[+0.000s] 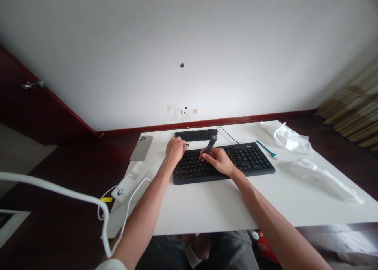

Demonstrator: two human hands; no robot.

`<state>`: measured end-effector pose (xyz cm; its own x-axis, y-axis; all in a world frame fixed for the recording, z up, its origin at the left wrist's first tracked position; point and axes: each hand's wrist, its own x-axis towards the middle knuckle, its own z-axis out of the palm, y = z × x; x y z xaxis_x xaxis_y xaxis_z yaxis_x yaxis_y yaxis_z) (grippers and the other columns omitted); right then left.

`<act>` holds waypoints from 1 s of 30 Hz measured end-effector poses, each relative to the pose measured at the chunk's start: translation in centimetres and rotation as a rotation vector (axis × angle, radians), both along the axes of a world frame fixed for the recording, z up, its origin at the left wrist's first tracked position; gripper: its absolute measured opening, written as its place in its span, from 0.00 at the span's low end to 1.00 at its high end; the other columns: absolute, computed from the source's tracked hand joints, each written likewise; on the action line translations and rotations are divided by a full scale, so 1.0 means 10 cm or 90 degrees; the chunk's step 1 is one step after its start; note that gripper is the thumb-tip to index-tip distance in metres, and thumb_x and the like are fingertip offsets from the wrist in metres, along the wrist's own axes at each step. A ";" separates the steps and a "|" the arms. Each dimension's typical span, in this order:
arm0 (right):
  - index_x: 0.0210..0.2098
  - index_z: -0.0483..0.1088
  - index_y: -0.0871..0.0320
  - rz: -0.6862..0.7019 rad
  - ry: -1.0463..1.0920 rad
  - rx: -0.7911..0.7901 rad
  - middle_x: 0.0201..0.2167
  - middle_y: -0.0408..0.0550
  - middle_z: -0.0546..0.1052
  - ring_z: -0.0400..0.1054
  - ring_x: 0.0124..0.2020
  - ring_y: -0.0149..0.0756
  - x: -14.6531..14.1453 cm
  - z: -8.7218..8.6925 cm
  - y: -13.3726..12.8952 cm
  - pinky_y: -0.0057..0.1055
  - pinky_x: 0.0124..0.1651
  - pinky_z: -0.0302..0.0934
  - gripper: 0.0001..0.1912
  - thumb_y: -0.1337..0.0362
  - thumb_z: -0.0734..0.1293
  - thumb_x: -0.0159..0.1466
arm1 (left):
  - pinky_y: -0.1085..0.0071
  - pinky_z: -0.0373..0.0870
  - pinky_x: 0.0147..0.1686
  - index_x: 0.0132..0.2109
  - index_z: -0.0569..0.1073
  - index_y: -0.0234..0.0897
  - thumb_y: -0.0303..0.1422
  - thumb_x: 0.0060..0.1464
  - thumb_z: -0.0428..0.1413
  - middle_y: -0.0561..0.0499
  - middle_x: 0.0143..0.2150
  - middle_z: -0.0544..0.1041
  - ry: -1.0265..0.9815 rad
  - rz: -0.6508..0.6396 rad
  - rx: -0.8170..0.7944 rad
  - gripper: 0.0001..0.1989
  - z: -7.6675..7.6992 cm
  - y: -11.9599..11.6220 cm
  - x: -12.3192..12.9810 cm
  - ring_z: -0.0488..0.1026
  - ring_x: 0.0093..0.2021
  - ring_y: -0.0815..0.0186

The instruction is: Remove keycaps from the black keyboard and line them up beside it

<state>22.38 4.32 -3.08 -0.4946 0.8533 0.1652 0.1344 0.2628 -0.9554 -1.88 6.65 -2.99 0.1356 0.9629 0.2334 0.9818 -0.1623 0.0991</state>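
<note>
A full-size black keyboard (224,177) lies on the white table, with several key places on its left part looking bare of caps. My right hand (220,159) rests over the keyboard's middle, closed around a dark-handled keycap puller (210,144). Thin wire at the puller's lower end reaches down among the keys. At the keyboard's upper left corner is my left hand (176,148), fingers bent together on a small black keycap (186,145). Just behind, black keycaps (196,135) stand closely laid out in rows. My left fingertips are near that block's left end.
Left on the table are a phone (142,148), a white box-like item (132,179) and a white cable (97,201) that crosses in front. A blue brush (266,148) lies right of the keyboard, near crumpled white plastic bags (291,138). The keyboard's black cord (228,135) runs backward.
</note>
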 end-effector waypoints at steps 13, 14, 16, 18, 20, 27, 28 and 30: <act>0.46 0.75 0.59 -0.005 -0.009 0.007 0.38 0.53 0.84 0.81 0.39 0.44 0.00 0.03 -0.01 0.36 0.44 0.74 0.19 0.48 0.68 0.69 | 0.63 0.68 0.47 0.47 0.83 0.45 0.32 0.64 0.60 0.48 0.42 0.78 -0.057 -0.012 0.051 0.08 -0.01 -0.05 -0.02 0.71 0.46 0.56; 0.46 0.75 0.59 -0.004 -0.009 0.007 0.38 0.53 0.84 0.81 0.39 0.44 0.00 0.04 -0.01 0.36 0.44 0.74 0.19 0.48 0.68 0.69 | 0.63 0.69 0.46 0.46 0.83 0.45 0.32 0.64 0.60 0.48 0.42 0.78 -0.057 -0.011 0.049 0.08 -0.01 -0.04 -0.02 0.71 0.46 0.56; 0.46 0.75 0.59 -0.004 -0.007 0.007 0.38 0.53 0.84 0.80 0.39 0.44 0.00 0.04 -0.01 0.35 0.44 0.74 0.19 0.49 0.68 0.69 | 0.63 0.69 0.45 0.46 0.83 0.45 0.32 0.64 0.60 0.48 0.42 0.78 -0.054 -0.010 0.044 0.07 -0.02 -0.03 -0.02 0.71 0.46 0.56; 0.46 0.75 0.59 -0.005 -0.006 0.008 0.38 0.53 0.84 0.81 0.39 0.44 0.00 0.04 -0.01 0.36 0.45 0.74 0.19 0.49 0.68 0.69 | 0.63 0.68 0.45 0.46 0.83 0.45 0.32 0.64 0.59 0.48 0.42 0.78 -0.053 -0.007 0.040 0.07 -0.03 0.00 -0.02 0.71 0.46 0.56; 0.46 0.75 0.59 -0.005 -0.004 0.010 0.38 0.53 0.84 0.81 0.39 0.44 0.00 0.05 -0.01 0.36 0.45 0.74 0.19 0.49 0.68 0.69 | 0.63 0.68 0.45 0.46 0.83 0.45 0.32 0.64 0.59 0.48 0.42 0.78 -0.053 -0.002 0.039 0.07 -0.04 0.01 -0.02 0.71 0.46 0.57; 0.45 0.76 0.59 -0.007 -0.014 0.019 0.38 0.52 0.84 0.81 0.39 0.45 0.01 0.06 -0.01 0.39 0.47 0.75 0.19 0.48 0.68 0.69 | 0.64 0.68 0.45 0.43 0.82 0.45 0.34 0.63 0.62 0.49 0.41 0.78 -0.053 0.015 0.049 0.04 -0.06 0.06 -0.01 0.70 0.45 0.57; 0.45 0.76 0.59 -0.007 -0.016 0.019 0.38 0.52 0.84 0.81 0.39 0.45 0.01 0.06 -0.01 0.39 0.47 0.75 0.19 0.48 0.68 0.69 | 0.64 0.67 0.45 0.43 0.82 0.45 0.35 0.63 0.62 0.49 0.41 0.78 -0.053 0.016 0.051 0.03 -0.06 0.07 -0.01 0.70 0.45 0.57; 0.45 0.76 0.59 -0.006 -0.017 0.017 0.38 0.53 0.84 0.81 0.39 0.45 0.01 0.07 -0.02 0.39 0.48 0.75 0.19 0.48 0.68 0.69 | 0.64 0.67 0.45 0.42 0.81 0.45 0.35 0.62 0.63 0.49 0.41 0.78 -0.054 0.017 0.054 0.03 -0.07 0.07 -0.01 0.70 0.45 0.57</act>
<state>22.44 4.15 -2.42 -0.4908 0.8535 0.1750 0.1631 0.2873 -0.9439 -1.99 7.40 -3.67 0.0859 0.9424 0.3233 0.9746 -0.1468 0.1690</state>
